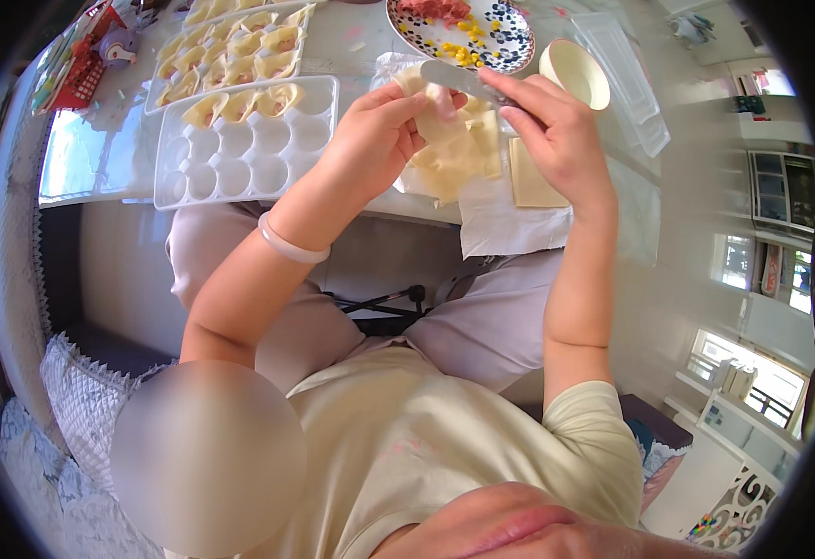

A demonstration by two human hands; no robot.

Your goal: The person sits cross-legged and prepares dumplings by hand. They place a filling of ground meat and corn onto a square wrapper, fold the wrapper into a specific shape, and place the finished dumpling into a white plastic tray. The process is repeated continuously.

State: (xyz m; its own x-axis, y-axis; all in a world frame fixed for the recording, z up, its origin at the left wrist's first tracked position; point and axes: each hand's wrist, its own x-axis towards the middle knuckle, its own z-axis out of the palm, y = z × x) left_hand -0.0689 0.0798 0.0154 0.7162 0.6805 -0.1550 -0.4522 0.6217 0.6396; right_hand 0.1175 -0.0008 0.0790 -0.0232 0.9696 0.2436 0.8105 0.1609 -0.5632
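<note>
My left hand (375,140) holds a pale square dough wrapper (452,149) with a dab of filling near its top, fingers curled under it. My right hand (556,130) grips a flat metal spreader (458,76) whose blade lies across the wrapper's upper edge. Both hands are raised just above the table's near edge, over a stack of wrappers (530,177) lying on white paper (510,224). A pale bangle (288,244) circles my left wrist.
A white moulded tray (239,158) holds three folded dumplings in its far row. Behind it, a second tray (230,51) is full of dumplings. A patterned plate (496,33) carries pink filling and corn kernels, with a small cream bowl (575,73) beside it and a clear lid (626,74) to the right.
</note>
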